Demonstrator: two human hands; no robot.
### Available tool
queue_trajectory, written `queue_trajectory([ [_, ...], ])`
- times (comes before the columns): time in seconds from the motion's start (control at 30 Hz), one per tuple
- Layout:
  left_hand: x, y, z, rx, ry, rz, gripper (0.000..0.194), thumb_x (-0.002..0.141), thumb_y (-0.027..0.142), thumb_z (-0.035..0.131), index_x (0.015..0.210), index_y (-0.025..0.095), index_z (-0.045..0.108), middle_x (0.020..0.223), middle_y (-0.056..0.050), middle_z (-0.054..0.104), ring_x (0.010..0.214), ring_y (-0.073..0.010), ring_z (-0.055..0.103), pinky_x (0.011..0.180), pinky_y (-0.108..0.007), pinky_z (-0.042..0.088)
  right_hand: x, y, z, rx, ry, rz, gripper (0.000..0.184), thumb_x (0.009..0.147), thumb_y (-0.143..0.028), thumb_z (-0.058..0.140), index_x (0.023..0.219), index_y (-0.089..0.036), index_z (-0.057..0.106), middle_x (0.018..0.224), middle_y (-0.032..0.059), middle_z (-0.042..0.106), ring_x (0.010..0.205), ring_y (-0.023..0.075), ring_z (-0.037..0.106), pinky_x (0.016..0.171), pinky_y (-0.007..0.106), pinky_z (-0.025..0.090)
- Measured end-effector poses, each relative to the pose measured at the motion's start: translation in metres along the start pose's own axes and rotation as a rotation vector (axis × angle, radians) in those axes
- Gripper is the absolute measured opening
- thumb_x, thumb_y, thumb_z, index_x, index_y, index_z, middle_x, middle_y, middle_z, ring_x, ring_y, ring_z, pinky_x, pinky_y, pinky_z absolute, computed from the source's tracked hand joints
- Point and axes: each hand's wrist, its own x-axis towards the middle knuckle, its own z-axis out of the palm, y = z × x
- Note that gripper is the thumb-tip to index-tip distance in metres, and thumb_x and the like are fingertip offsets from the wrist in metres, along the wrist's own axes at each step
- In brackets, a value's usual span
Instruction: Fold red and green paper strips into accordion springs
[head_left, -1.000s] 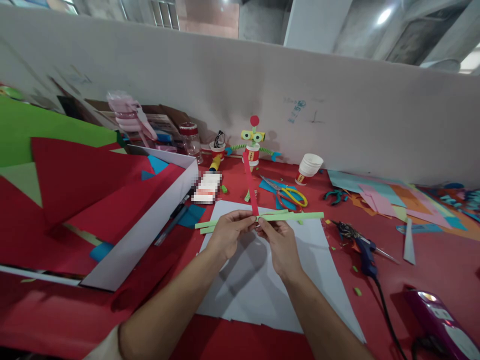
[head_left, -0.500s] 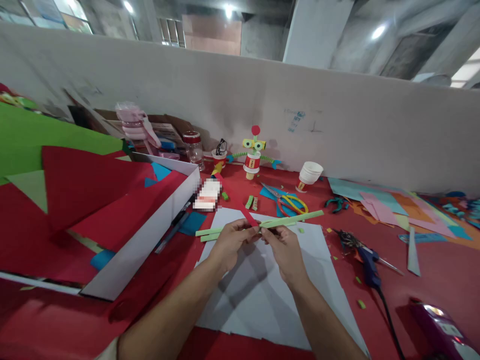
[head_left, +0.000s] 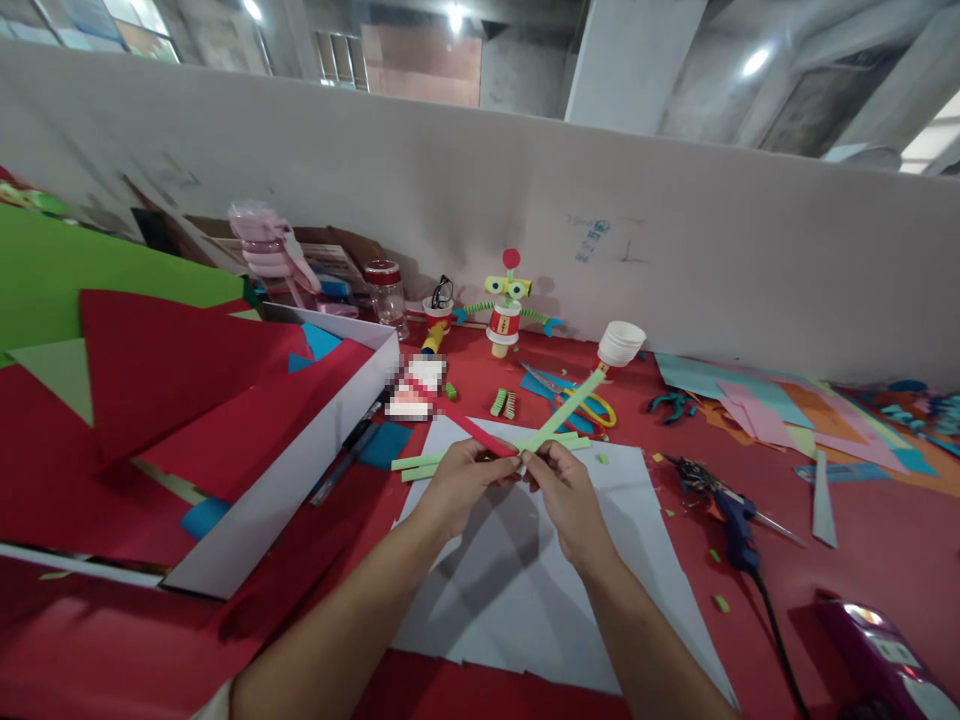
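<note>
Over the white paper sheet [head_left: 525, 610], my left hand [head_left: 459, 487] pinches a red paper strip [head_left: 469, 424] that slants up to the left. My right hand [head_left: 564, 492] is closed on a light green paper strip [head_left: 564, 412], which slants up to the right. The strips meet between my fingertips, forming a V; fingers hide how they overlap there. More light green strips [head_left: 415, 463] lie behind my hands. Beyond them are small folded paper pieces [head_left: 499, 402], yellow-handled scissors [head_left: 592, 408] and a paper-cup figure [head_left: 502, 325] with spring-like arms.
At left stands a white box [head_left: 300, 470] of coloured paper. A glue gun [head_left: 739, 530] with its cord lies right, near a purple device [head_left: 874, 650]. Stacked cups [head_left: 621, 343], pliers [head_left: 673, 406] and coloured sheets [head_left: 780, 410] sit farther back. A jar [head_left: 386, 298] stands by the wall.
The red strip has swung down to the left and the green strip has tilted up to the right, opening a V. My hands have stayed in nearly the same place.
</note>
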Motion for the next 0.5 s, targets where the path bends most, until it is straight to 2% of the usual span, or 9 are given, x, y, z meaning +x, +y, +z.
queue_trajectory([
  [0.27, -0.003, -0.008, 0.010, -0.134, 0.008, -0.032, 0.010, 0.062, 0.022, 0.074, 0.060, 0.014, 0.069, 0.056, -0.001, 0.061, 0.054, -0.0090, 0.050, 0.056, -0.023, 0.037, -0.002, 0.006, 0.000, -0.110, 0.091, -0.076, 0.028, 0.081, -0.044, 0.057, 0.068, -0.020, 0.049, 0.059, -0.0050, 0.047, 0.055, 0.0114, 0.043, 0.053, 0.024, 0.036],
  [0.37, -0.003, -0.011, 0.013, -0.223, 0.043, -0.053, 0.009, 0.061, 0.020, 0.075, 0.058, 0.014, 0.068, 0.053, 0.000, 0.059, 0.054, -0.0091, 0.051, 0.056, -0.022, 0.037, -0.003, 0.005, 0.001, -0.105, 0.090, -0.099, 0.027, 0.083, -0.043, 0.055, 0.070, -0.020, 0.050, 0.062, -0.0042, 0.049, 0.059, 0.0122, 0.046, 0.055, 0.024, 0.039],
  [0.5, -0.004, -0.012, 0.015, -0.274, 0.086, -0.006, 0.007, 0.060, 0.019, 0.074, 0.061, 0.014, 0.069, 0.054, 0.000, 0.060, 0.055, -0.0093, 0.052, 0.058, -0.022, 0.038, -0.004, 0.003, 0.004, -0.024, 0.060, -0.056, 0.024, 0.082, -0.043, 0.057, 0.075, -0.019, 0.055, 0.068, -0.0021, 0.055, 0.065, 0.0138, 0.052, 0.062, 0.026, 0.043],
])
